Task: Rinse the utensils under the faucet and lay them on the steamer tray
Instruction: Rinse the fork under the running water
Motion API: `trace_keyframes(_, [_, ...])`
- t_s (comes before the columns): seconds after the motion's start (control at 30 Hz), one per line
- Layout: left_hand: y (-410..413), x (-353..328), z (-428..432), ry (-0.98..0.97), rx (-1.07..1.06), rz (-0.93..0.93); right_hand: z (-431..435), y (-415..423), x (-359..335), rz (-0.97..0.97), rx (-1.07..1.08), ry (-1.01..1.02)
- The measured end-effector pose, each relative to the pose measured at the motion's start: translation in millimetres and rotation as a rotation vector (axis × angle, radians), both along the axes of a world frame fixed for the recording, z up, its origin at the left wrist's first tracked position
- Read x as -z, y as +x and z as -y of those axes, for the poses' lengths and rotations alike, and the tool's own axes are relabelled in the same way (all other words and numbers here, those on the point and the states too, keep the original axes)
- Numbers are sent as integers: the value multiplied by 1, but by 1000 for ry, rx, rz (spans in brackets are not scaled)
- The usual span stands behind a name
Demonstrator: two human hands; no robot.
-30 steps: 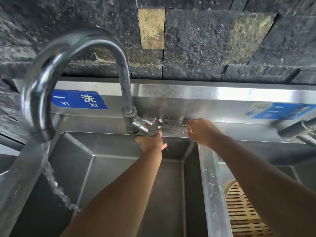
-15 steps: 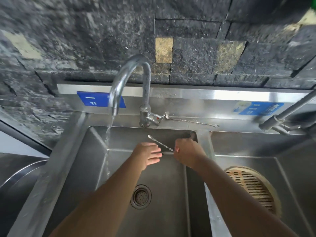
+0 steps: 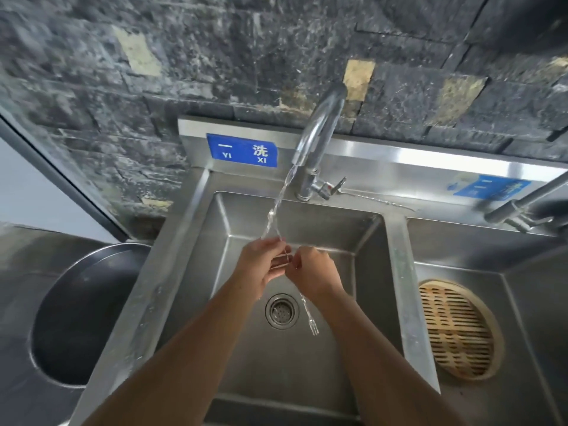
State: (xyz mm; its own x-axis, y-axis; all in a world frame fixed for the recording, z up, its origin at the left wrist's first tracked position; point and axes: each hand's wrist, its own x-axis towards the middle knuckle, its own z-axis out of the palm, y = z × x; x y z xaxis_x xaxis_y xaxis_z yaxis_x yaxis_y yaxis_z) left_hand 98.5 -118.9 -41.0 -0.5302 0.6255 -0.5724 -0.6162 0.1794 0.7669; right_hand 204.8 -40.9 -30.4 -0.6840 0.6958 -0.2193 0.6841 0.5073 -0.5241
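Observation:
A long thin metal fork [image 3: 309,318] hangs over the left sink basin [image 3: 365,272], its tines pointing down near the drain [image 3: 282,311]. My right hand [image 3: 313,272] is closed around its shaft. My left hand [image 3: 262,262] touches its upper end, fingers curled against it. Water from the curved faucet [image 3: 319,130] falls onto both hands. A second thin twisted utensil [image 3: 378,201] lies on the ledge behind the basin, right of the tap handle. The round bamboo steamer tray [image 3: 455,330] lies in the right basin with nothing on it.
A large dark round pan [image 3: 80,318] sits on the counter to the left of the sink. A second faucet [image 3: 522,207] juts in over the right basin. A steel divider [image 3: 405,302] separates the two basins. Dark stone wall behind.
My right hand lifted the fork off the back ledge and carried it down into the left basin. Both hands have now met under the water stream, with the fork's tines swung downward.

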Motion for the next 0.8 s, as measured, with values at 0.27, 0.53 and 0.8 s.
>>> trace_keyframes(0.27, [-7, 3, 21, -85, -19, -210, 37, -10, 11, -61, 116, -96])
trace_keyframes(0.53, [-14, 9, 33, -101, -32, -238, 48, -12, 17, -108, 126, -180])
trace_keyframes(0.8, [-16, 11, 31, -96, -21, -252, 46, -13, 20, -126, 148, -192])
